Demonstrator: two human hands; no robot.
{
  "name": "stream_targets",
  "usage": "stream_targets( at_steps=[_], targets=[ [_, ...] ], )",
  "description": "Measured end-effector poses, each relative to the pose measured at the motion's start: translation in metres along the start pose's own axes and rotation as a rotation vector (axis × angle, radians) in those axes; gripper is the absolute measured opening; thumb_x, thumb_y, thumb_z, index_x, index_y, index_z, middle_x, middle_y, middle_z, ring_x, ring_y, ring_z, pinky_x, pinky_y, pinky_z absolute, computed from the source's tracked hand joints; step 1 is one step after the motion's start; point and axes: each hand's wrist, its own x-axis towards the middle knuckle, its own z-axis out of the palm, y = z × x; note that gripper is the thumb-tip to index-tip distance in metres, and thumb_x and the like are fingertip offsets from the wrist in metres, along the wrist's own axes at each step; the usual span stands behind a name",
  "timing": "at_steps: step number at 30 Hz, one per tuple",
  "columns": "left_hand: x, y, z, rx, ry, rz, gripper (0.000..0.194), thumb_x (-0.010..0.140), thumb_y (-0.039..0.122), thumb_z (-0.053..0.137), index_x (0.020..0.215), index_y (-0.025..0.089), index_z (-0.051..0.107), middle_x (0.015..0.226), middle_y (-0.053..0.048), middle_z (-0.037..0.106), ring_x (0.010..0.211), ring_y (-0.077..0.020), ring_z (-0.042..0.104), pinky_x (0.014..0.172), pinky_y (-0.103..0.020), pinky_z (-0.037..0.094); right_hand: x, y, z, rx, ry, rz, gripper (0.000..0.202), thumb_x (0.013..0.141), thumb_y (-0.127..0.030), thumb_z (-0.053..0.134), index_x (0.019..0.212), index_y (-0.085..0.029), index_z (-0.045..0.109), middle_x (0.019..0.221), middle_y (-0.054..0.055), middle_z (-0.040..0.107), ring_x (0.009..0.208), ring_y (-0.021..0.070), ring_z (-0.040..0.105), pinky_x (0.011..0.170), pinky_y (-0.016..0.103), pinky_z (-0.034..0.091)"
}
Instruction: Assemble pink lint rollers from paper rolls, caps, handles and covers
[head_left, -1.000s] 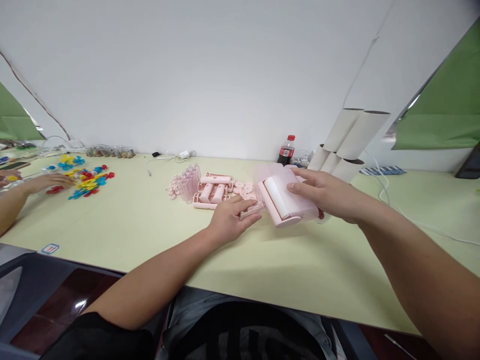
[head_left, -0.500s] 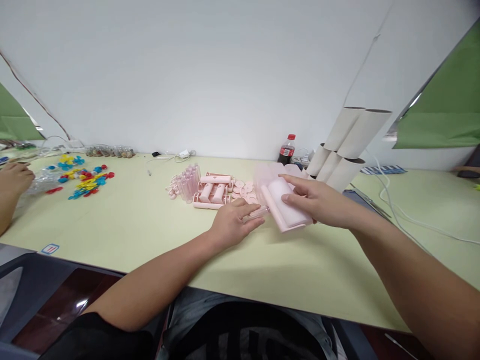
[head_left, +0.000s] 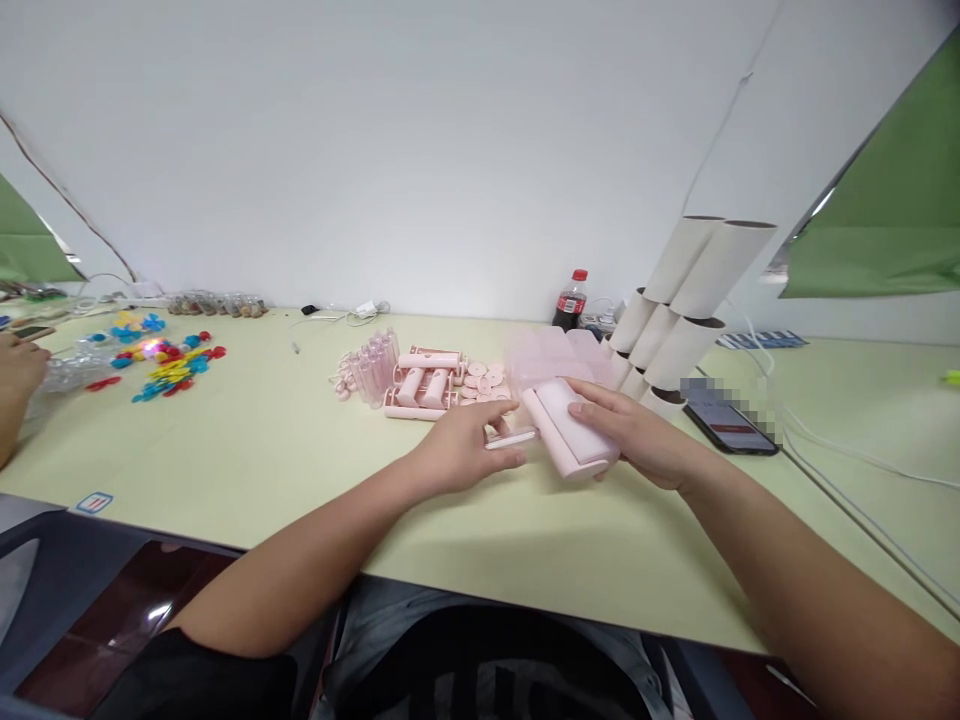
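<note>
A pink lint roller (head_left: 576,425) with a broad white roll is tilted above the table in front of me. My right hand (head_left: 634,430) is closed around its right side, thumb across the roll and some fingers hidden behind. From the left of its pink frame sticks out a clear handle (head_left: 513,438). My left hand (head_left: 457,450) has this handle loosely between thumb and fingers. Just behind the roller lie translucent pink covers (head_left: 551,350). Left of them are pink discs (head_left: 486,378), pink roller frames (head_left: 426,380) and upright clear pink handles (head_left: 375,365).
White cardboard tubes (head_left: 697,340) stand stacked at the right, near a phone (head_left: 731,415) and white cables (head_left: 840,450). A cola bottle (head_left: 571,300) stands by the wall. Colourful plastic pieces (head_left: 172,360) lie at the left, beside another person's hand (head_left: 19,385).
My right hand has turned the lint roller and brought it slightly lower. My left hand's fingers have loosened about the handle. The phone has come into fuller view.
</note>
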Motion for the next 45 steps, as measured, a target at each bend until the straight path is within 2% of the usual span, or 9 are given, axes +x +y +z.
stream_targets(
  at_steps=[2, 4, 7, 11, 14, 22, 29, 36, 45],
  targets=[
    [-0.001, 0.006, -0.018, -0.215, -0.118, -0.049, 0.072, 0.073, 0.029, 0.078, 0.139, 0.023, 0.050, 0.121, -0.012, 0.066, 0.071, -0.0137, 0.066, 0.061, -0.028, 0.054, -0.002, 0.007, -0.002, 0.141, -0.039, 0.033, 0.056, 0.088, -0.044, 0.062, 0.141, -0.031, 0.047, 0.084, 0.003, 0.069, 0.056, 0.0162, 0.062, 0.037, 0.022, 0.049],
    [-0.002, 0.013, -0.038, -0.429, -0.217, -0.035, 0.071, 0.073, 0.022, 0.077, 0.139, 0.026, 0.050, 0.135, -0.016, 0.057, 0.080, -0.0159, 0.070, 0.067, -0.030, 0.057, -0.003, 0.010, -0.004, 0.269, -0.053, 0.052, 0.053, 0.088, -0.042, 0.062, 0.138, -0.027, 0.050, 0.088, 0.006, 0.070, 0.056, 0.0167, 0.062, 0.035, 0.023, 0.050],
    [-0.003, 0.021, -0.059, -0.583, -0.179, 0.097, 0.068, 0.074, 0.021, 0.077, 0.137, 0.028, 0.052, 0.143, -0.014, 0.050, 0.099, -0.0211, 0.069, 0.079, -0.033, 0.058, -0.002, 0.013, -0.005, 0.452, -0.027, 0.067, 0.049, 0.090, -0.041, 0.058, 0.134, -0.018, 0.052, 0.090, 0.010, 0.071, 0.055, 0.0172, 0.062, 0.035, 0.025, 0.052],
    [-0.001, 0.025, -0.065, -0.292, 0.081, 0.284, 0.035, 0.084, 0.027, 0.069, 0.118, 0.022, 0.064, 0.122, -0.010, 0.067, 0.095, -0.0175, 0.067, 0.076, -0.029, 0.055, -0.002, 0.014, -0.002, 0.617, -0.055, 0.064, 0.047, 0.092, -0.041, 0.051, 0.133, -0.018, 0.049, 0.087, 0.009, 0.071, 0.052, 0.0167, 0.062, 0.036, 0.025, 0.052],
    [0.002, 0.022, -0.066, -0.060, 0.156, 0.393, 0.025, 0.085, 0.029, 0.068, 0.109, 0.020, 0.069, 0.106, -0.007, 0.073, 0.089, -0.0161, 0.067, 0.073, -0.027, 0.053, -0.002, 0.018, 0.001, 0.666, -0.124, 0.073, 0.047, 0.090, -0.039, 0.053, 0.131, -0.018, 0.048, 0.094, 0.011, 0.071, 0.060, 0.0193, 0.067, 0.041, 0.027, 0.056],
    [-0.001, 0.017, -0.071, 0.104, 0.167, 0.471, 0.024, 0.083, 0.032, 0.071, 0.104, 0.021, 0.073, 0.095, -0.007, 0.077, 0.082, -0.0162, 0.072, 0.065, -0.022, 0.053, 0.000, 0.026, 0.004, 0.652, -0.164, 0.002, 0.053, 0.084, -0.033, 0.060, 0.134, -0.024, 0.044, 0.099, 0.009, 0.072, 0.063, 0.0218, 0.069, 0.043, 0.029, 0.056],
    [-0.001, 0.015, -0.086, 0.394, 0.082, 0.550, 0.029, 0.092, 0.035, 0.059, 0.118, 0.025, 0.067, 0.085, -0.001, 0.077, 0.082, -0.0132, 0.072, 0.074, -0.022, 0.052, -0.003, 0.018, 0.007, 0.642, -0.098, 0.009, 0.048, 0.084, -0.035, 0.056, 0.129, -0.020, 0.048, 0.096, 0.011, 0.071, 0.057, 0.0195, 0.066, 0.039, 0.028, 0.054],
    [-0.002, 0.016, -0.087, 0.415, 0.067, 0.575, 0.026, 0.091, 0.023, 0.057, 0.115, 0.024, 0.068, 0.071, 0.002, 0.076, 0.074, -0.0112, 0.072, 0.067, -0.019, 0.050, -0.003, 0.020, 0.011, 0.634, -0.125, -0.030, 0.048, 0.081, -0.033, 0.062, 0.127, -0.024, 0.050, 0.094, 0.008, 0.070, 0.059, 0.0200, 0.066, 0.041, 0.029, 0.056],
    [-0.002, 0.024, -0.089, 0.352, 0.061, 0.545, 0.026, 0.090, 0.023, 0.056, 0.112, 0.025, 0.070, 0.071, 0.002, 0.076, 0.070, -0.0115, 0.071, 0.068, -0.019, 0.051, -0.004, 0.020, 0.013, 0.606, -0.121, -0.076, 0.050, 0.081, -0.035, 0.063, 0.128, -0.026, 0.049, 0.095, 0.007, 0.068, 0.060, 0.0193, 0.066, 0.043, 0.029, 0.056]
  ],
)
